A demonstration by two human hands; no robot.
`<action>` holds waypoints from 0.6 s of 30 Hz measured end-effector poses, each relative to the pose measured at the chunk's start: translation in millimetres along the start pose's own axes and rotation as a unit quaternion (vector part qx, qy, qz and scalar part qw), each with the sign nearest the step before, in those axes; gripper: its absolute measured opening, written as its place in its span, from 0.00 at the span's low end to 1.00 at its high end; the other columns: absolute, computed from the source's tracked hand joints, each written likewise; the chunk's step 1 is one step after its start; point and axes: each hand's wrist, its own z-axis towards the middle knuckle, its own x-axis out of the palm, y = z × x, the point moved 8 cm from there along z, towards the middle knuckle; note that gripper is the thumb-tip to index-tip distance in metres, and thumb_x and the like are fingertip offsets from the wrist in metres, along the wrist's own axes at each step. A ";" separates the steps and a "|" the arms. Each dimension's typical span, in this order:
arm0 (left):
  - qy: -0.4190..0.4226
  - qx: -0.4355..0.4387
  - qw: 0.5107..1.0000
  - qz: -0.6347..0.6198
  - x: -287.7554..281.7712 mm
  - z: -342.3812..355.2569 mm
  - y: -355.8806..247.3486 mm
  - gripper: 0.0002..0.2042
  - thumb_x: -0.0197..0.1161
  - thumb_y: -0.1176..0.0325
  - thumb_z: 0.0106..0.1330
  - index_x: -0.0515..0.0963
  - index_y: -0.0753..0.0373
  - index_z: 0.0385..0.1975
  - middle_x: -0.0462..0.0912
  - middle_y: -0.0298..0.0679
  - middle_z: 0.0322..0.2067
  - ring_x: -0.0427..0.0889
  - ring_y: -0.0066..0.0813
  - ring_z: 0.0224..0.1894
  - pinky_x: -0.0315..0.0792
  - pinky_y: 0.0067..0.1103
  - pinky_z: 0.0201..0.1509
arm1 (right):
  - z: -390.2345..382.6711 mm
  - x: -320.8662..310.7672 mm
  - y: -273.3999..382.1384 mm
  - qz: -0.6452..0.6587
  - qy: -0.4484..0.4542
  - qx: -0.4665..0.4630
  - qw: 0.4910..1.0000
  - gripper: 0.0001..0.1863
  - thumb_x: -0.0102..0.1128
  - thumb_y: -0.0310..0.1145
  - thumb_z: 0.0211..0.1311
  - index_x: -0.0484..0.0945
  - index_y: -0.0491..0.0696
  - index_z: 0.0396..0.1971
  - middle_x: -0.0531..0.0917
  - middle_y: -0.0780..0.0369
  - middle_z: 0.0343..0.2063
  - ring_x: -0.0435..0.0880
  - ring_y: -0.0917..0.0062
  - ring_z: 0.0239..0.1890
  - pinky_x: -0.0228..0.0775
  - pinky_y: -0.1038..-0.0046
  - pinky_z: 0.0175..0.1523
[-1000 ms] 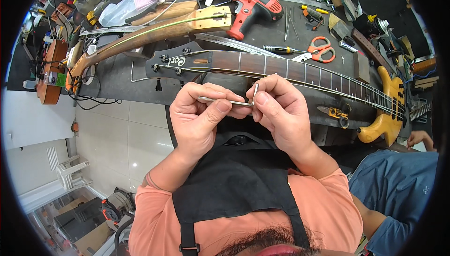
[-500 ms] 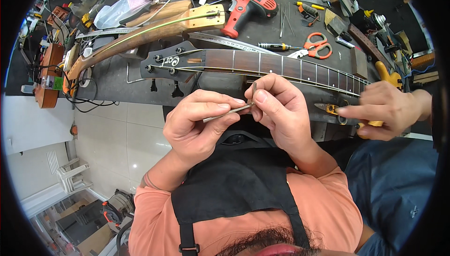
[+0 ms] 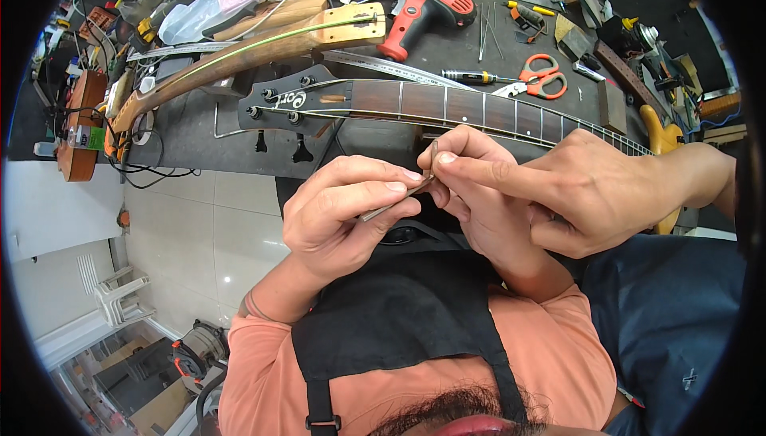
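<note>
My left hand (image 3: 339,209) pinches a thin, dull metal bar (image 3: 387,208) between thumb and fingers, in front of my chest. The fingers of my right hand (image 3: 495,220) close on its far end, where a short upright part stands at an angle. I cannot tell whether that is one bent bar or two pieces. Another person's hand (image 3: 598,185) reaches in from the right with its index finger stretched out, its tip over my right thumb and partly hiding my right hand. Just beyond my hands lies a bass guitar neck (image 3: 471,107) with a dark headstock (image 3: 279,102).
Behind the bass neck are orange-handled scissors (image 3: 544,81), a screwdriver (image 3: 471,77), a red power drill (image 3: 423,9), a steel ruler (image 3: 375,67) and a wooden neck (image 3: 231,65). A bent metal rod (image 3: 216,121) lies left of the headstock. Loose tools crowd the bench edges.
The other person's hand has moved left from over the bench to my right hand, its finger now at my thumb. My hands keep hold of the metal bar, which has tilted slightly.
</note>
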 end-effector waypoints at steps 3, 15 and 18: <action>-0.002 -0.004 1.000 0.001 -0.7 -1.4 1.2 0.18 0.84 0.80 0.64 0.87 0.64 0.52 0.95 0.50 0.46 0.96 0.40 0.46 0.90 0.27 0.46 | -0.3 -1.8 -2.2 0.011 0.015 0.003 1.000 0.08 0.65 0.32 0.85 0.83 0.44 0.52 0.89 0.64 0.43 0.82 0.87 0.34 0.64 0.84 0.31; -0.033 -0.054 0.997 -0.048 -0.2 -11.0 13.1 0.15 0.82 0.83 0.65 0.87 0.66 0.50 0.94 0.50 0.44 0.96 0.39 0.45 0.89 0.27 0.45 | -0.3 -2.1 1.8 0.011 -0.001 -0.010 1.000 0.07 0.67 0.32 0.85 0.84 0.44 0.50 0.89 0.66 0.42 0.81 0.89 0.34 0.64 0.84 0.31; 0.019 -0.055 0.998 0.020 0.8 -5.5 13.4 0.13 0.78 0.85 0.67 0.87 0.67 0.49 0.93 0.49 0.43 0.95 0.39 0.43 0.89 0.29 0.45 | -0.2 -5.6 4.4 -0.015 0.002 -0.031 0.999 0.07 0.67 0.32 0.85 0.84 0.44 0.50 0.88 0.66 0.41 0.81 0.90 0.34 0.63 0.84 0.30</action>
